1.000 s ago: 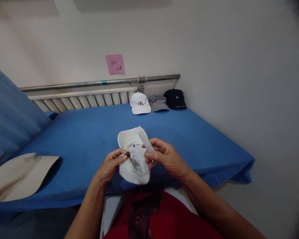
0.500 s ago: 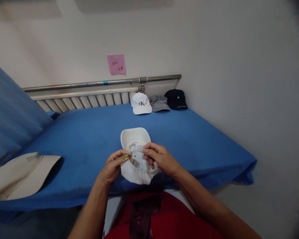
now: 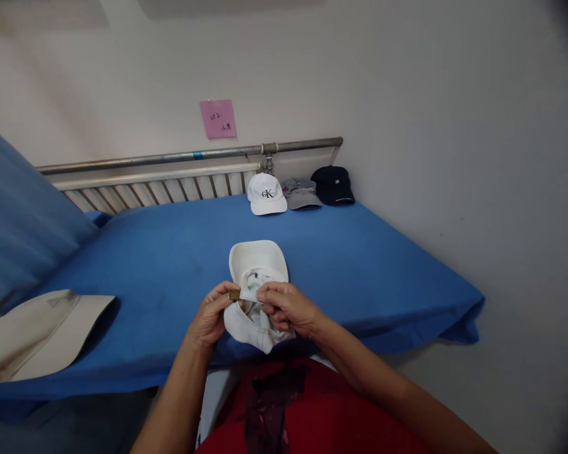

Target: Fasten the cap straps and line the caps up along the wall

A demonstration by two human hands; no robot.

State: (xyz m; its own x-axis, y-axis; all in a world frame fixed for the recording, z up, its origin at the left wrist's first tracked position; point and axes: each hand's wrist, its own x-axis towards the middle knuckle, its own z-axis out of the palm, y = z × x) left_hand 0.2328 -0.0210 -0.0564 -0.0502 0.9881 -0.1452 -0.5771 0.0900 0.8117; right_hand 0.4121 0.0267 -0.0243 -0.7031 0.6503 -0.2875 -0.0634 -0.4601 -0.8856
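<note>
A white baseball cap (image 3: pixel 260 258) lies upside down near the front edge of the blue-covered table, its brim pointing away from me and its inside showing. My left hand (image 3: pixel 213 315) pinches the brass-coloured buckle (image 3: pixel 234 294) at the cap's back strap. Close beside it, my right hand (image 3: pixel 286 306) pinches the strap's white free end (image 3: pixel 249 294), which spans between the two hands at the buckle. Whether the strap's tip is inside the buckle I cannot tell. The right fingers hide part of the cap's inside.
At the back stand a white cap with black letters (image 3: pixel 267 194), a grey cap (image 3: pixel 301 194) and a black cap (image 3: pixel 332 186). A beige cap (image 3: pixel 52 334) lies at the left on the blue cloth (image 3: pixel 383 271). Behind are a radiator (image 3: pixel 170 187) and a metal pipe (image 3: pixel 146 160).
My right hand has moved left, bringing the strap end up to the buckle. The buckle has turned more level, and the cap's back has shifted slightly left.
</note>
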